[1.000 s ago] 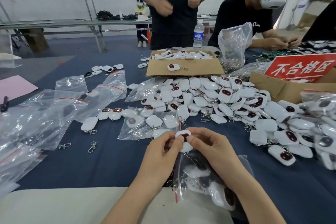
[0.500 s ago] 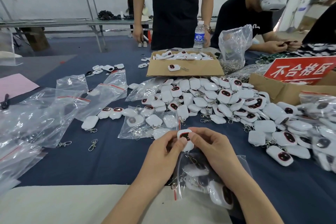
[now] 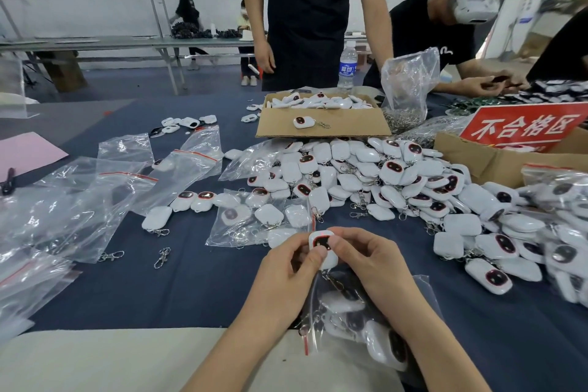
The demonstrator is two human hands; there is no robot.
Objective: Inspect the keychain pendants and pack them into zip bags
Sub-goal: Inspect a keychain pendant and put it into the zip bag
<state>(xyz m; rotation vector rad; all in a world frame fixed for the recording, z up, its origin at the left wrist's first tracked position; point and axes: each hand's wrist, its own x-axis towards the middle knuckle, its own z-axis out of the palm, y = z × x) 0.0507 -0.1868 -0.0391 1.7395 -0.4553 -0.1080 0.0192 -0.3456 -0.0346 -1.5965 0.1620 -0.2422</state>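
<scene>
Left hand (image 3: 286,267) and right hand (image 3: 366,259) pinch one pendant (image 3: 323,245) above a part-filled zip bag (image 3: 343,318); a large heap (image 3: 366,175) lies unpacked on the counter (image 3: 191,289).

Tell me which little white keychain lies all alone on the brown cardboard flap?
The pendant on the box flap, dark face up; the others sit piled, bagged or held.

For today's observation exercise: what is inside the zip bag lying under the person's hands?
Through the clear zip bag show several white keychain pendants, one dark face up. The left hand and right hand, gripping another pendant, cover part, so their number cannot be told.
</scene>
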